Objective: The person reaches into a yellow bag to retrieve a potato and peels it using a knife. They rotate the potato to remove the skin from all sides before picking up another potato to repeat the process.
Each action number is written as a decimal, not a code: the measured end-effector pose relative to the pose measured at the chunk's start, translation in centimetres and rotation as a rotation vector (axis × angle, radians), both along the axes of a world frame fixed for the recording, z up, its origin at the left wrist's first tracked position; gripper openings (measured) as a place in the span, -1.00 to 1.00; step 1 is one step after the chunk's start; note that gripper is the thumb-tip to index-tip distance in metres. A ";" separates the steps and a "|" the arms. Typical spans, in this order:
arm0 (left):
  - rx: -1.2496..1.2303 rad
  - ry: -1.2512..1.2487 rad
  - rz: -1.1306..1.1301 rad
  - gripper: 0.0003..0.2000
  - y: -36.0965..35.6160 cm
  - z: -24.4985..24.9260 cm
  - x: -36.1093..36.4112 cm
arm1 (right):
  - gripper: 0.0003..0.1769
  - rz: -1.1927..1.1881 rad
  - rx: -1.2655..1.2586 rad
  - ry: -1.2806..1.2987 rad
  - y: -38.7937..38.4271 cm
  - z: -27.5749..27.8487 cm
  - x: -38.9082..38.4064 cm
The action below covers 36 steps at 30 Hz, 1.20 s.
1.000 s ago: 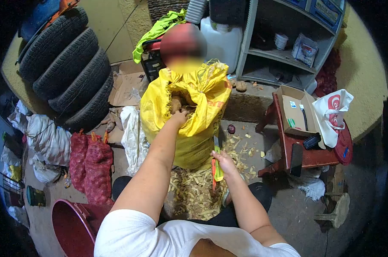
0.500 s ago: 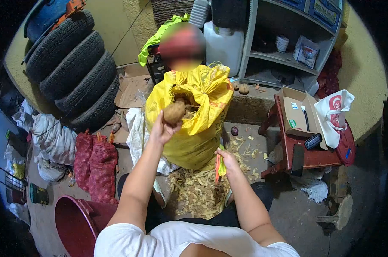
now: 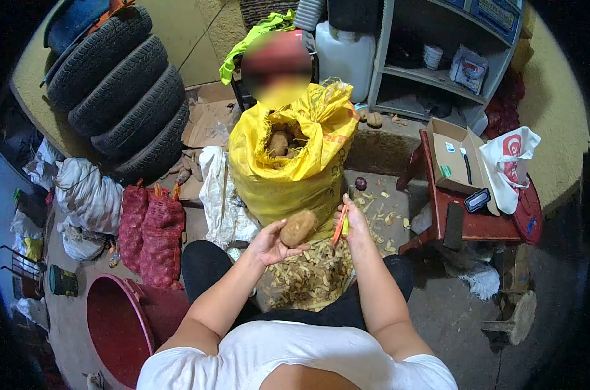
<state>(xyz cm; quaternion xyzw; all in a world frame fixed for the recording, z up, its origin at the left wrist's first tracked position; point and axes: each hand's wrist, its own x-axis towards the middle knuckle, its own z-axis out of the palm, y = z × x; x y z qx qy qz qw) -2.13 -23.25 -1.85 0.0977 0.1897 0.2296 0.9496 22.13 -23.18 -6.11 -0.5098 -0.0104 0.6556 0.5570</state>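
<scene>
A large brown potato (image 3: 299, 228) rests in my left hand (image 3: 272, 243), whose fingers curl round its lower side. My right hand (image 3: 355, 224) is closed on a peeler (image 3: 340, 224) with orange and yellow-green parts, just right of the potato. In front of both hands stands a yellow sack (image 3: 282, 195), its torn mouth open, with more potatoes (image 3: 280, 143) inside. Below the hands, pale and brown peelings (image 3: 308, 276) cover the floor between the knees.
A dark red tub (image 3: 116, 325) stands at the lower left, near red mesh bags (image 3: 161, 234) and stacked tyres (image 3: 135, 91). On the right, a red table (image 3: 467, 221) holds a cardboard box (image 3: 448, 159). Grey shelves (image 3: 431, 78) stand behind.
My left hand has come away from the sack's mouth, down and to the right, with the potato. My right hand and the peeler have risen slightly and now sit close to it.
</scene>
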 end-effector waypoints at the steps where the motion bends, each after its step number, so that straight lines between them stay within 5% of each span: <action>1: -0.008 0.000 -0.003 -0.46 -0.2 -0.4 0.2 | -0.53 -0.003 -0.008 0.000 0.0 -0.4 0.1; 4: 0.130 0.362 0.057 -0.51 -0.6 -1.0 0.8 | -0.52 -0.074 0.007 0.051 -0.1 -0.1 0.2; 9: 0.167 0.421 0.043 -0.57 -2.5 -1.3 2.6 | -0.41 -0.197 -0.030 0.101 -1.1 4.2 -1.5; 12: 0.041 0.358 -0.006 -0.65 -2.5 -2.7 3.5 | -0.65 -0.141 0.298 -0.173 -0.3 0.1 -1.9; 15: 0.028 0.341 -0.038 -0.65 -2.6 -3.1 4.5 | -0.69 -0.142 0.241 -0.694 -0.9 0.4 -3.0; 21: 0.041 0.511 -0.015 -0.62 -3.0 -2.5 5.8 | -0.72 -0.050 0.242 -1.097 -2.2 4.8 -3.3; 36: 0.165 0.781 0.021 -0.67 -3.8 -3.0 6.6 | -0.68 -0.047 0.265 -1.198 -2.2 3.3 -4.7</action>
